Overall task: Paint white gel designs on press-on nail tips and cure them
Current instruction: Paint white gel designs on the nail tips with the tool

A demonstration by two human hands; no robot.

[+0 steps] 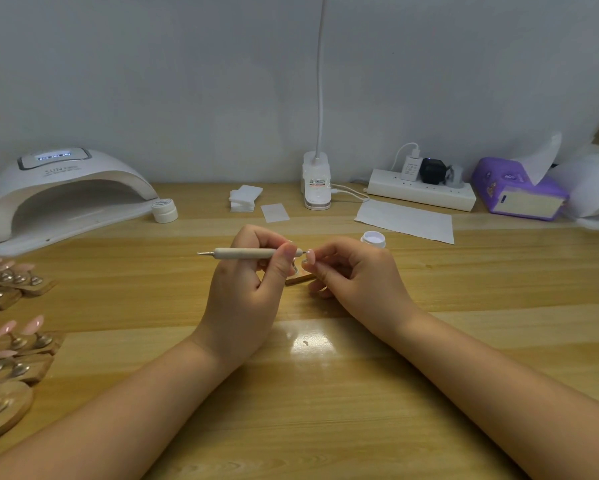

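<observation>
Two hands: left (246, 289) holds dotting pen (246, 252), right (353, 275) pinches nail tip (307, 260).

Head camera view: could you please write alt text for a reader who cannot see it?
Over a wooden table, the left hand holds a dotting pen level, its tip at a nail tip pinched by the right hand. A curing lamp stands far left, with an open gel pot behind the right hand.

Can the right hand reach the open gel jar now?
Probably yes: the open gel jar stands just behind the right hand with nothing between, though that hand pinches a nail tip.
</observation>
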